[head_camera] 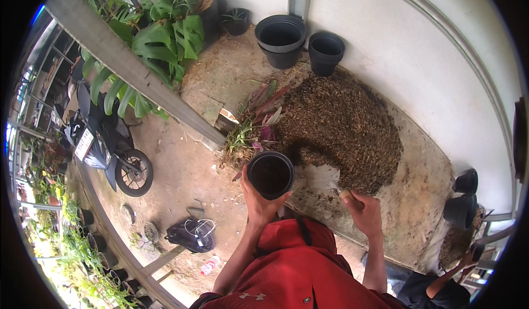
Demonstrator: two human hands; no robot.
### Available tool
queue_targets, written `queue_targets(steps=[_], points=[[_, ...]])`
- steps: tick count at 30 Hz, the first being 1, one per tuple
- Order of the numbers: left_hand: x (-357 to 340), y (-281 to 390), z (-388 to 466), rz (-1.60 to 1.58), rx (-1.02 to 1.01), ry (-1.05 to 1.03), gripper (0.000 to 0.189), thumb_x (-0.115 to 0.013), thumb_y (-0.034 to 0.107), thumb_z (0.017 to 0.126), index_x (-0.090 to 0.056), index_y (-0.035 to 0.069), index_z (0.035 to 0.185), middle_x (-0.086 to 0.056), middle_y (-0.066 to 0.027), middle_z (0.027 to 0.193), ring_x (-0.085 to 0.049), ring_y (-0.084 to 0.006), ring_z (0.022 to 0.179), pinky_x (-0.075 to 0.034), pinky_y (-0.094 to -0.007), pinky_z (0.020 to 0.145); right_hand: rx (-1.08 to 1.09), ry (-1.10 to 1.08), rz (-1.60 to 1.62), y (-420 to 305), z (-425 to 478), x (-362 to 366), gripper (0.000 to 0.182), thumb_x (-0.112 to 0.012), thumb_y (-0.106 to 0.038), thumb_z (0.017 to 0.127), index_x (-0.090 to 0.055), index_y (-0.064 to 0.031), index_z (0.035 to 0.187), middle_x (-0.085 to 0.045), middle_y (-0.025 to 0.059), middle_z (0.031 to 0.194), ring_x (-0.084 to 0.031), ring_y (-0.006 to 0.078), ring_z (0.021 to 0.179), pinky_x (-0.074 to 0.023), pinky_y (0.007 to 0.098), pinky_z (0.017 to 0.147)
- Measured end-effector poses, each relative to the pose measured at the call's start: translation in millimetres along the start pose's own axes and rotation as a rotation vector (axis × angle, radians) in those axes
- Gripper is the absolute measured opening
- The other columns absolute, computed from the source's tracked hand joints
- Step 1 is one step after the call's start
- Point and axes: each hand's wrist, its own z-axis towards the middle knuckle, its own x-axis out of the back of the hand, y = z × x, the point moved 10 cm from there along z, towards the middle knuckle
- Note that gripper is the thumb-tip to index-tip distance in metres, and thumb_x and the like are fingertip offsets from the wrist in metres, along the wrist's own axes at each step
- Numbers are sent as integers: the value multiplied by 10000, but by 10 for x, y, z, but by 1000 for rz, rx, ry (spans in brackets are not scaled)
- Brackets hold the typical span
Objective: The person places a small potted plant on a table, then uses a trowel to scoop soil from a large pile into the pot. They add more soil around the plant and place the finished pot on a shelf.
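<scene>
My left hand (262,201) is closed around a round black plastic plant pot (271,175); its inside is dark, and I cannot tell how much it holds. In my right hand (361,210) is the wooden handle of a trowel (318,177), whose wide flat blade lies low over the slab at the near edge of a large heap of brown potting mix (343,127). Just beyond the pot, uprooted plants with green and purple leaves (260,131) lie against the heap's left side.
Black pots (281,40) stand by the white wall, with another pot (326,51) beside them. A metal beam (136,65) crosses at left, near a monstera (153,44) and a parked motorcycle (99,139). A bag (192,234) and bottle (210,265) lie below. Another person (434,290) is at lower right.
</scene>
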Motion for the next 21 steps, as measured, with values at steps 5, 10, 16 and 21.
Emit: queue_targets(steps=[5,10,16,21], points=[[-7,45,0,-16,36,2,1494,-1086,304,636,-117,-18,1727,-378,-318,1601,-426,-510,1508,-407,-589,1257,97,-16,-66,-507,49,370,362,-832,-174,1001,-785,34,1294,-833,207,982,-819,229,835,-603,339,763],[-29,141,-20,-16,32,3,1470,-1077,293,656,-120,-30,1724,-373,-327,1606,-435,-512,1504,-417,-574,1257,324,-7,-138,-1001,85,398,314,-842,-190,976,-809,-32,1245,-808,177,904,-778,333,754,-590,395,698],[-82,285,-2,80,18,-10,1456,-1065,302,673,-115,-38,1723,-366,-352,1613,-419,-534,1511,-402,-586,1267,478,7,-548,-1351,40,62,433,-873,-248,926,-795,-119,1332,-715,136,886,-714,339,727,-559,465,658],[-75,264,3,94,31,-15,1457,-1066,313,664,-127,-38,1720,-357,-350,1631,-422,-530,1515,-405,-591,1262,494,61,-452,-1293,44,25,481,-890,-226,902,-778,-119,1358,-695,136,894,-708,359,742,-561,479,666]])
